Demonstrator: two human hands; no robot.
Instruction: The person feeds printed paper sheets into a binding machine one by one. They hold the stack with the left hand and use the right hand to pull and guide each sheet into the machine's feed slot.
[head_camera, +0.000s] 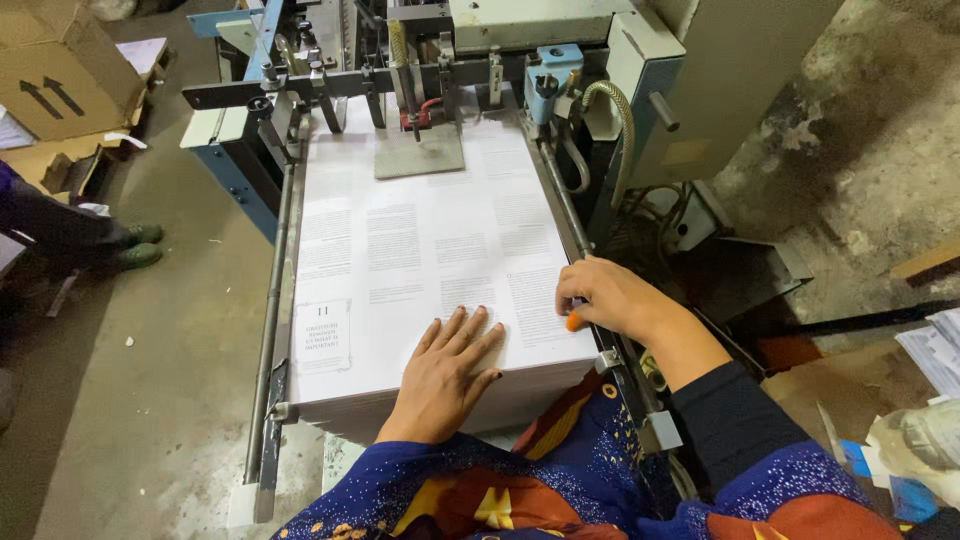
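Observation:
A thick stack of printed white sheets (400, 240) lies on the feed table of a grey paper machine (640, 70). My left hand (448, 368) rests flat, fingers spread, on the near end of the top sheet. At the stack's right near corner, my right hand (603, 295) is curled on a small orange-tipped object (573, 321) against the right side rail (575, 225). A flat grey plate (418, 155) presses on the far end of the stack.
A metal rail (268, 330) runs along the left of the stack. Cardboard boxes (55, 70) stand at far left. Another person's legs and green shoes (135, 246) are on the concrete floor at left. Papers and scrap (925, 400) lie at right.

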